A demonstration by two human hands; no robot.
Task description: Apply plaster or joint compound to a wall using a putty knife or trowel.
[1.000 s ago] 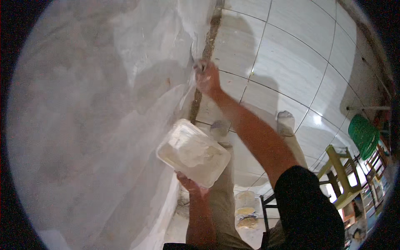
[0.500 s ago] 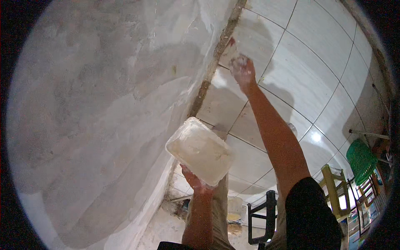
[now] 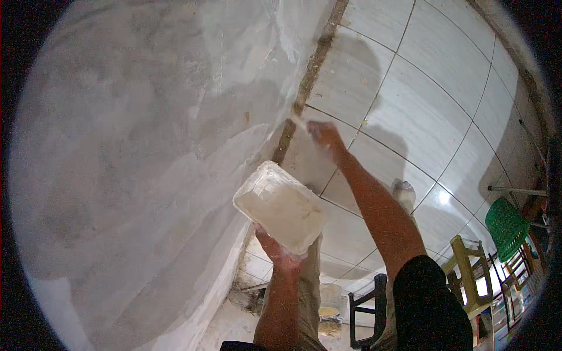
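My left hand [image 3: 278,253] grips a white rectangular plastic tub [image 3: 266,169] from below at its near side. The tub's inside is smeared with pale, plaster-like paste. Beyond it to the right, my right hand [image 3: 323,137] is closed and smeared by motion. Out of its fingers toward the wall sticks a thin pale piece [image 3: 298,121], too blurred to name. That piece is close to the foot of the plastered wall [image 3: 158,134], which has lighter and darker grey patches.
White floor tiles [image 3: 427,93] spread to the right, with a rough brown strip [image 3: 313,70] along the wall's base. A black stool [image 3: 367,310] stands near my legs. A yellowish stool [image 3: 468,272] and a green basket [image 3: 507,228] are at the right. Small containers [image 3: 329,310] sit behind my legs.
My right hand has come nearer and a little left, from over the farther tiles to beside the wall's base. My left hand still holds the tub in almost the same place.
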